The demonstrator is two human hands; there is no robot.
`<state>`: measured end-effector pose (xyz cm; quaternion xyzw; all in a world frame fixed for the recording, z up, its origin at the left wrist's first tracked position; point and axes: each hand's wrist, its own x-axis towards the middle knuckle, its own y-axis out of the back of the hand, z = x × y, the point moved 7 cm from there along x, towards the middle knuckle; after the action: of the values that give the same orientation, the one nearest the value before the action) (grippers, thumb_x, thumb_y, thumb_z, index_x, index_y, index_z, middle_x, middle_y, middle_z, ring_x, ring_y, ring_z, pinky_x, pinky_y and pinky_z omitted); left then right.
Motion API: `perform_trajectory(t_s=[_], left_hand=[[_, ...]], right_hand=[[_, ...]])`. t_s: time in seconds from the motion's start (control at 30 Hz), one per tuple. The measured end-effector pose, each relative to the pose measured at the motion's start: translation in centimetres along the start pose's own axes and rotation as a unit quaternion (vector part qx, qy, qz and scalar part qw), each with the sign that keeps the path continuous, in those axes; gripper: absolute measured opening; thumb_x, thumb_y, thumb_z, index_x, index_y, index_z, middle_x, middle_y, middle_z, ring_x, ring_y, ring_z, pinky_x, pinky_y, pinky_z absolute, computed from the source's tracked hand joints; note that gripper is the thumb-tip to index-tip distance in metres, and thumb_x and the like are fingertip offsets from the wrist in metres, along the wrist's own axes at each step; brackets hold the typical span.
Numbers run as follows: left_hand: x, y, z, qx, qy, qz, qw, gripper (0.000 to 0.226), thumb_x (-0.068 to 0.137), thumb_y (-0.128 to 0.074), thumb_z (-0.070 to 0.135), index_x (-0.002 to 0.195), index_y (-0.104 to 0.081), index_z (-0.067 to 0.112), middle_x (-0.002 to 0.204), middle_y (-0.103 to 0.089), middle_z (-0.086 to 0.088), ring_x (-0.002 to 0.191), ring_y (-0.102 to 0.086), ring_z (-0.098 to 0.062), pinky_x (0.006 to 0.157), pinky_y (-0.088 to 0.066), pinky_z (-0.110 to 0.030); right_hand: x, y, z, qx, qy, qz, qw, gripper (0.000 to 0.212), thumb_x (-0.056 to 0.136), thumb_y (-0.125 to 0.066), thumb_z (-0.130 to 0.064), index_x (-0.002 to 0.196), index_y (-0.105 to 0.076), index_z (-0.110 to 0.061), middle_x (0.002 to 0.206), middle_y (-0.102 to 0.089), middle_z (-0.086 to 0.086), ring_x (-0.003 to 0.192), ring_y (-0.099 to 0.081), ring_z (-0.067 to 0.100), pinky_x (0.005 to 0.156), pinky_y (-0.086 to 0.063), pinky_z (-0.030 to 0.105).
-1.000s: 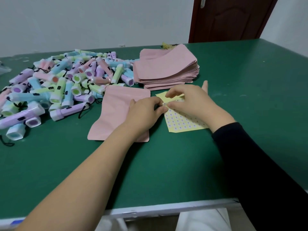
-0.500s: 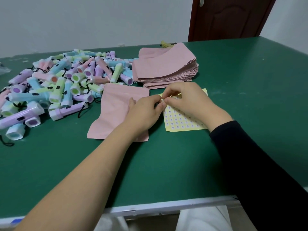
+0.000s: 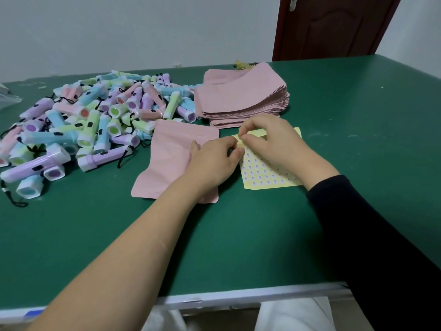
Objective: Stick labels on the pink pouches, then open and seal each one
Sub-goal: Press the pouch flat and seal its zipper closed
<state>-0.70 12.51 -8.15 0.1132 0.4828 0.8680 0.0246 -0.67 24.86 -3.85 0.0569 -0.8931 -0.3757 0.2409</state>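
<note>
A single pink pouch point(image 3: 167, 158) lies flat on the green table point(image 3: 238, 235) in front of me. To its right lies a yellow label sheet point(image 3: 265, 174) covered with small round labels. My left hand point(image 3: 214, 161) rests on the pouch's right side and pinches the sheet's bent left edge. My right hand point(image 3: 274, 144) lies over the sheet's upper part, its thumb and forefinger pinching at the folded top edge. A tall stack of pink pouches point(image 3: 241, 99) stands just behind the sheet.
A big heap of pastel toy flashlights point(image 3: 90, 120) with black cords covers the table's left half. A clear plastic bag point(image 3: 7, 99) shows at the far left edge. The table's front rim point(image 3: 214, 301) is near my body. A brown door point(image 3: 334, 27) stands behind.
The sheet's far edge has been bent up and folded toward me under my right fingers. Both hands stay at the sheet's left edge, shifted only slightly.
</note>
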Motion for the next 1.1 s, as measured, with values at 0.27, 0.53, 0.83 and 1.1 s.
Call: perform_trajectory(t_s=[0.27, 0.53, 0.83, 1.1], left_hand=[[0.4, 4.8, -3.0, -0.002, 0.074, 0.107, 0.992, 0.026, 0.097, -0.05, 0.041, 0.118, -0.06, 0.029, 0.125, -0.061, 0.003, 0.121, -0.049, -0.023, 0.103, -0.031, -0.047], [0.2, 6.3, -8.3, -0.004, 0.233, 0.076, 0.97, 0.048, 0.097, -0.054, 0.036, 0.138, -0.043, 0.016, 0.149, -0.031, -0.016, 0.138, -0.025, -0.036, 0.11, -0.025, -0.039], [0.1, 7.4, -11.2, -0.315, 0.246, 0.162, 0.902, 0.05, 0.08, -0.037, -0.018, 0.098, -0.059, 0.022, 0.11, -0.069, 0.004, 0.103, -0.061, -0.023, 0.069, -0.048, -0.028], [0.3, 10.1, -9.8, -0.496, 0.145, 0.249, 0.819, 0.034, 0.091, -0.055, -0.008, 0.094, -0.064, 0.025, 0.095, -0.065, 0.01, 0.086, -0.057, -0.005, 0.078, -0.047, -0.012]], right_hand=[[-0.3, -0.5, 0.8, 0.112, -0.059, 0.024, 0.992, 0.017, 0.09, -0.063, -0.016, 0.083, -0.063, -0.032, 0.085, -0.065, -0.016, 0.081, -0.058, -0.002, 0.071, -0.042, 0.006], [-0.5, -2.9, 1.6, 0.138, -0.142, -0.056, 0.979, 0.008, 0.092, -0.065, -0.015, 0.088, -0.066, -0.022, 0.089, -0.069, -0.006, 0.082, -0.063, 0.009, 0.073, -0.05, 0.013], [0.5, -5.9, 0.1, 0.377, -0.316, -0.083, 0.867, 0.008, 0.087, -0.07, -0.015, 0.088, -0.068, -0.022, 0.102, -0.075, 0.0, 0.093, -0.065, 0.016, 0.081, -0.05, 0.031], [1.0, -5.6, -1.2, 0.45, -0.254, -0.034, 0.855, 0.008, 0.088, -0.067, -0.008, 0.087, -0.07, -0.016, 0.087, -0.07, 0.003, 0.085, -0.064, 0.017, 0.089, -0.056, 0.036]])
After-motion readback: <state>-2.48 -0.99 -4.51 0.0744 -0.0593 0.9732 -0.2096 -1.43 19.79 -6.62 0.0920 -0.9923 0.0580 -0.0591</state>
